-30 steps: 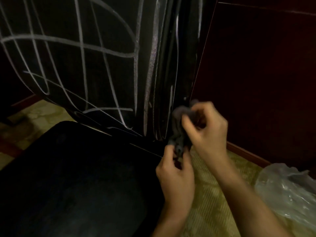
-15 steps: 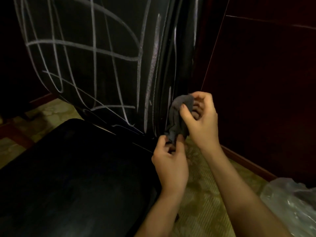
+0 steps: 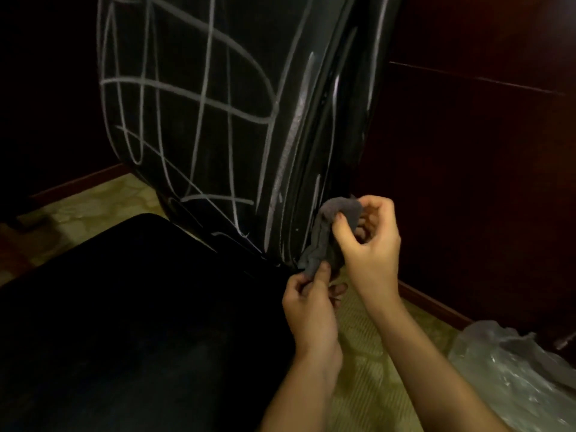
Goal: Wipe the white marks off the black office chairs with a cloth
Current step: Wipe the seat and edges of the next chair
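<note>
Cloth: you pinch it in both hands, left at the bottom, right at the top, beside the chair edge. You have raised it slightly since a second ago; marks remain unwiped.

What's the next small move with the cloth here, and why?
Probably bunch the cloth into the right hand and press it onto the chair backrest. Both hands pinch it now, the left hand at its lower end, beside the backrest's edge, and the white marks look unwiped.
</note>
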A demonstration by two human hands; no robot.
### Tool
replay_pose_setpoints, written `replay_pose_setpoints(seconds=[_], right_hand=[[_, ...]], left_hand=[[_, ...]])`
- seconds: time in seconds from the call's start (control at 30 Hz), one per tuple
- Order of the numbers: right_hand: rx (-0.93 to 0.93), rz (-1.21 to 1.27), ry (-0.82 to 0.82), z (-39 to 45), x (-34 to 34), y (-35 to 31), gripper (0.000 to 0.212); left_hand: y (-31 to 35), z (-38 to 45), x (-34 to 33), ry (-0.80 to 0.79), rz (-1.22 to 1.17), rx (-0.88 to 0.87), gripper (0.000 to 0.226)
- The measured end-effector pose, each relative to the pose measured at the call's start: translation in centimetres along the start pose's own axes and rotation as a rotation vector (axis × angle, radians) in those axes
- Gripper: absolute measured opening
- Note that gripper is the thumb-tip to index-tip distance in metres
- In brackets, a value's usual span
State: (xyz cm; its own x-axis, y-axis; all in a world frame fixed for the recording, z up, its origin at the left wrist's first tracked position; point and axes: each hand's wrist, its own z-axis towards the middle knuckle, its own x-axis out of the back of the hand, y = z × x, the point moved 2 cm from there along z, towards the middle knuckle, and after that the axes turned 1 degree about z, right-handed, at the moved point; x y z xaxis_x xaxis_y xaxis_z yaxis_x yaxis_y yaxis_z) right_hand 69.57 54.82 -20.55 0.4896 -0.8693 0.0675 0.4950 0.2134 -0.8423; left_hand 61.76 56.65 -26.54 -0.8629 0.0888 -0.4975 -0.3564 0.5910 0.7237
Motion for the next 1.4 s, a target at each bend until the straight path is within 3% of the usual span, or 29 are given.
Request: replay_pose_setpoints(seconds=[0.17, 0.43, 0.67, 0.9, 1.1, 1.23, 1.4], right_hand=[[0.069, -0.057, 0.115, -4.0, 1.1, -1.7, 0.024], [0.264, -0.322, 0.157, -10.1, 2.9, -4.7, 0.016], [0.374, -0.403, 0.125, -12.4, 3.9, -7.9, 0.019], [0.454, -0.346, 0.188, -8.4, 4.8, -14.2, 0.020], [0.260, -0.033, 0.081, -11.5, 4.3, -9.6, 0.019], [0.314, -0.126, 0.066, -10.9, 4.8, -10.0, 0.018], [0.460, -0.227, 0.227, -5.8, 4.7, -16.0, 0.023]], left_hand=[[-1.2, -2.9, 2.4, -0.100, -0.104, 0.147, 0.018], [-2.3, -6.5, 6.9, -0.195, -0.052, -0.010, 0.015], [-2.2, -10.3, 8.3, -0.236, -0.026, -0.172, 0.020], [2.8, -13.8, 6.2, -0.335, 0.051, -0.389, 0.024], [0.9, -12.6, 8.5, -0.250, 0.310, -0.530, 0.029], [1.6, -12.3, 8.2, -0.181, 0.496, -0.797, 0.034], [6.4, -14.0, 4.8, -0.231, 0.456, -0.991, 0.044]])
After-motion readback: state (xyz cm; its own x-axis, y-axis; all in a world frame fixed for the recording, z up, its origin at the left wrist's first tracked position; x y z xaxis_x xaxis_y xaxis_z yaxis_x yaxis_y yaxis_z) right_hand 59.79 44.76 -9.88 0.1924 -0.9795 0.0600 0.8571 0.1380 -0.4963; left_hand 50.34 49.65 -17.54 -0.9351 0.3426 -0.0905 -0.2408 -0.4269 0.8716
